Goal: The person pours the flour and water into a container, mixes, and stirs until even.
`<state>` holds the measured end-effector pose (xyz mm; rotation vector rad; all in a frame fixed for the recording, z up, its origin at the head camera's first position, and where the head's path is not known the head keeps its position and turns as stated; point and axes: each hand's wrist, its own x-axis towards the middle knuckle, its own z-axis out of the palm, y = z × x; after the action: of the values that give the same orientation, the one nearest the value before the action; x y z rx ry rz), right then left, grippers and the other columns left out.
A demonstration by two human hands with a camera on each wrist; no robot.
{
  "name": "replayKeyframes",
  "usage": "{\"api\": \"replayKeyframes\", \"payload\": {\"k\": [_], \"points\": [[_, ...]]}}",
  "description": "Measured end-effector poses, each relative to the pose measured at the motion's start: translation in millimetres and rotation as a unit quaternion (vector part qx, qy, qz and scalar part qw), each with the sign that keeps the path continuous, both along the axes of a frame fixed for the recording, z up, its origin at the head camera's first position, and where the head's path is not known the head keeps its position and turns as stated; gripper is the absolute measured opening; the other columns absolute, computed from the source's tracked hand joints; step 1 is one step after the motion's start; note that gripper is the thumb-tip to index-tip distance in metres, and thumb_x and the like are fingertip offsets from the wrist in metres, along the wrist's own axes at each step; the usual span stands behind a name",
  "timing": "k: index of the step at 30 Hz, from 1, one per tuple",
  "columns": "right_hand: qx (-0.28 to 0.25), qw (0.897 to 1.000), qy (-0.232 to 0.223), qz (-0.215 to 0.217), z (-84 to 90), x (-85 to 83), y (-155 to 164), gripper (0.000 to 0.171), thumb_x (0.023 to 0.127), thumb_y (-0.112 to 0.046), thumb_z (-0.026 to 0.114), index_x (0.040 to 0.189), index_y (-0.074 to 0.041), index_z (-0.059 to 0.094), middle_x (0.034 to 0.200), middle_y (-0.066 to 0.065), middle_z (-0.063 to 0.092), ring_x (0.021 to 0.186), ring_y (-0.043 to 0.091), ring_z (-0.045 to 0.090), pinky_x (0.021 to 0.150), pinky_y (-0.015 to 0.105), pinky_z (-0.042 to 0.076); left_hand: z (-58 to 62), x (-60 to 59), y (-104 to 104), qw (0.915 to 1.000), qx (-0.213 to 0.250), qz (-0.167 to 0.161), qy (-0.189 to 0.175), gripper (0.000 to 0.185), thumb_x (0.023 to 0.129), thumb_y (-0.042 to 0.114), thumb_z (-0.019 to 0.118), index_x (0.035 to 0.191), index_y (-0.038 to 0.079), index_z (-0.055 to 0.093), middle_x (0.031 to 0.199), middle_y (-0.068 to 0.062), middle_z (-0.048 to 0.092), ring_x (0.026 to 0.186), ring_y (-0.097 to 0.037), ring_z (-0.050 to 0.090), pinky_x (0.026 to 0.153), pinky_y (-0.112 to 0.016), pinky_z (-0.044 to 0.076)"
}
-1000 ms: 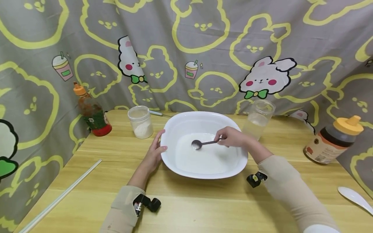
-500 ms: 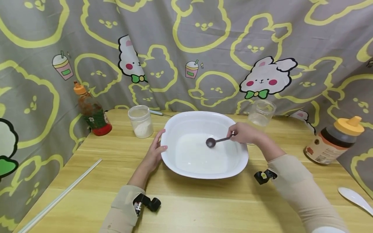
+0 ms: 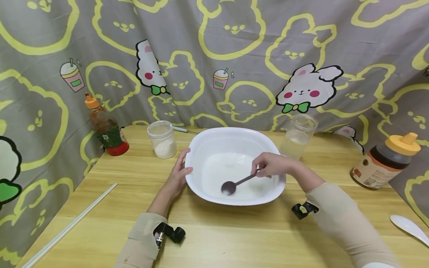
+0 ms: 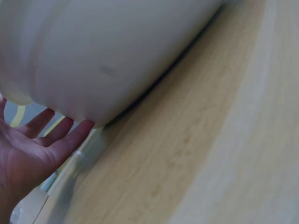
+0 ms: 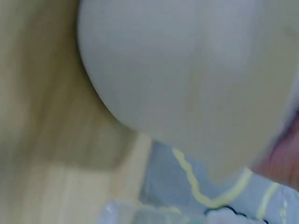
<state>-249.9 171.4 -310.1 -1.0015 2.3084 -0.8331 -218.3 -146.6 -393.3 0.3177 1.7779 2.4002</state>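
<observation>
A white basin (image 3: 197,193) with milky white liquid in its bottom stands in the middle of the table in the head view. At its left side my left hand (image 3: 176,175) holds the rim, thumb at the edge; in the left wrist view several fingers (image 4: 70,140) lie against the outer wall. My right hand (image 3: 273,163) reaches over the right rim and pinches the handle of a dark measuring spoon (image 3: 229,187). The spoon's bowl is down at the liquid, near the basin's front side. The right wrist view shows mostly the basin's outer wall (image 5: 163,70).
Behind the basin are a jar of white powder (image 3: 162,141), a thin tool with a pale handle (image 3: 179,129) and a clear jar of liquid (image 3: 296,136). Sauce bottles stand left (image 3: 107,128) and right (image 3: 383,163). Chopsticks (image 3: 73,223) lie left, a white spoon (image 3: 409,227) right.
My right hand has swept the measuring spoon through the basin, first to the right, then back left and toward the front. My left hand stays on the rim.
</observation>
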Motion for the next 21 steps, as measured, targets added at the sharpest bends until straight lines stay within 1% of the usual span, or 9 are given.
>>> {"api": "replayKeyframes", "payload": {"k": [3, 6, 9, 11, 13, 15, 16, 19, 21], "points": [[0.032, 0.999, 0.036, -0.024, 10.9, -0.2, 13.2, 0.014, 0.072, 0.004, 0.053, 0.077, -0.004, 0.064, 0.054, -0.003, 0.048, 0.048, 0.010, 0.040, 0.044, 0.021, 0.033, -0.3, -0.1, -0.1, 1.0000, 0.001, 0.001, 0.001, 0.067, 0.077, 0.005, 0.045, 0.136, 0.022, 0.019, 0.132, -0.019, 0.026, 0.112, -0.043, 0.031, 0.077, -0.043, 0.045], [0.060, 0.993, 0.082, -0.062, 17.6, -3.2, 23.1, 0.014, 0.070, 0.005, 0.052, 0.073, -0.004, 0.063, 0.058, -0.002, 0.049, 0.052, 0.012, 0.040, 0.046, 0.023, 0.033, -0.5, 0.1, -0.4, 1.0000, -0.003, 0.001, 0.002, 0.067, 0.077, 0.005, 0.045, 0.136, 0.022, 0.019, 0.131, -0.020, 0.027, 0.111, -0.044, 0.031, 0.076, -0.043, 0.045], [0.077, 0.984, 0.128, -0.102, 17.2, -8.4, 24.5, 0.012, 0.071, 0.005, 0.052, 0.073, -0.003, 0.062, 0.060, -0.001, 0.049, 0.055, 0.013, 0.040, 0.047, 0.024, 0.034, -0.7, 0.2, -0.6, 1.0000, -0.002, 0.001, 0.006, 0.067, 0.077, 0.005, 0.045, 0.137, 0.021, 0.019, 0.131, -0.020, 0.027, 0.111, -0.044, 0.031, 0.077, -0.045, 0.044], [0.078, 0.979, 0.141, -0.128, 12.8, -11.5, 19.2, 0.011, 0.073, 0.003, 0.053, 0.075, -0.003, 0.062, 0.058, 0.000, 0.049, 0.053, 0.014, 0.042, 0.046, 0.025, 0.035, -1.0, 0.0, -0.7, 1.0000, -0.001, 0.001, 0.008, 0.067, 0.077, 0.005, 0.045, 0.137, 0.021, 0.019, 0.132, -0.019, 0.027, 0.111, -0.044, 0.031, 0.077, -0.045, 0.044], [0.067, 0.977, 0.141, -0.145, 5.9, -13.7, 10.2, 0.010, 0.076, 0.001, 0.054, 0.079, -0.004, 0.062, 0.058, 0.001, 0.050, 0.051, 0.013, 0.044, 0.047, 0.025, 0.036, -1.2, 0.0, -0.8, 1.0000, -0.001, 0.001, 0.008, 0.067, 0.077, 0.005, 0.045, 0.136, 0.021, 0.019, 0.132, -0.019, 0.027, 0.110, -0.043, 0.032, 0.076, -0.044, 0.045], [0.044, 0.980, 0.127, -0.144, -2.4, -14.6, -0.2, 0.009, 0.078, -0.002, 0.055, 0.083, -0.005, 0.062, 0.054, 0.001, 0.050, 0.048, 0.013, 0.045, 0.046, 0.025, 0.037, -1.2, -0.1, -0.7, 1.0000, 0.000, 0.001, 0.007, 0.067, 0.076, 0.005, 0.045, 0.136, 0.021, 0.019, 0.132, -0.019, 0.027, 0.110, -0.043, 0.032, 0.075, -0.042, 0.046], [0.030, 0.983, 0.114, -0.138, -6.3, -14.6, -5.1, 0.009, 0.079, -0.002, 0.054, 0.084, -0.005, 0.062, 0.053, 0.001, 0.050, 0.046, 0.012, 0.044, 0.046, 0.024, 0.037, -1.2, 0.0, -0.7, 1.0000, -0.001, 0.001, 0.007, 0.067, 0.076, 0.006, 0.045, 0.136, 0.021, 0.019, 0.132, -0.019, 0.027, 0.110, -0.043, 0.032, 0.075, -0.042, 0.046], [-0.013, 0.993, 0.065, -0.096, -14.4, -12.1, -15.5, 0.011, 0.081, -0.002, 0.054, 0.087, -0.004, 0.062, 0.050, 0.002, 0.048, 0.045, 0.012, 0.042, 0.046, 0.023, 0.035, -0.8, -0.1, -0.4, 1.0000, 0.000, -0.001, 0.007, 0.068, 0.076, 0.006, 0.045, 0.137, 0.021, 0.019, 0.132, -0.019, 0.027, 0.111, -0.043, 0.032, 0.078, -0.045, 0.044], [-0.025, 0.997, 0.034, -0.061, -15.3, -9.4, -16.7, 0.012, 0.080, -0.001, 0.053, 0.086, -0.004, 0.063, 0.049, 0.002, 0.046, 0.044, 0.011, 0.041, 0.045, 0.022, 0.034, -0.7, -0.5, -0.1, 1.0000, 0.000, -0.002, 0.006, 0.068, 0.076, 0.006, 0.046, 0.137, 0.021, 0.019, 0.132, -0.018, 0.027, 0.111, -0.043, 0.031, 0.080, -0.048, 0.042]]}}
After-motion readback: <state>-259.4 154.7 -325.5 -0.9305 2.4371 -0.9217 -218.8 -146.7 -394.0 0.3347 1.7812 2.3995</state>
